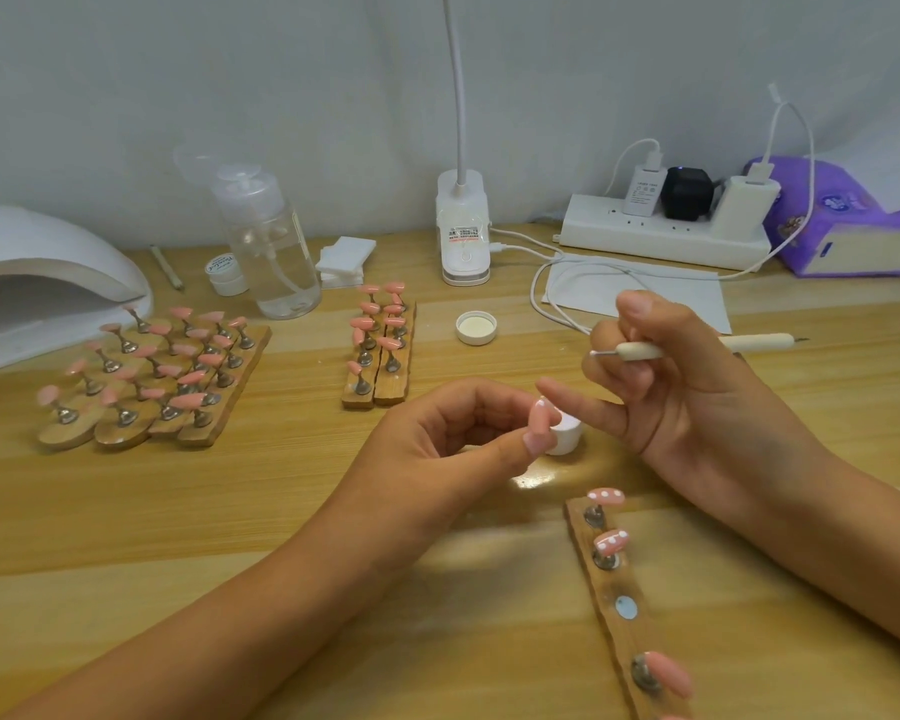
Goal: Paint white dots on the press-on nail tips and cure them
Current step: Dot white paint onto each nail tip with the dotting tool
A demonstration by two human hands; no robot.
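While your left hand [453, 433] is pinching a tip [540, 422] and your right hand [687, 387] is gripping the dotting tool [645, 349], only two dotted tips [608, 497] are sitting lower right; curing is waiting.

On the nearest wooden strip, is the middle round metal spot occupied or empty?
Empty: the round metal spot on the brown wooden strip is bare; neighbours hold pink nail tips.

The wooden table [178, 511] is carrying holder strips [639, 641], a curing lamp [48, 272], a pump bottle [276, 252], a power strip [661, 236] and a jar lid [476, 328].
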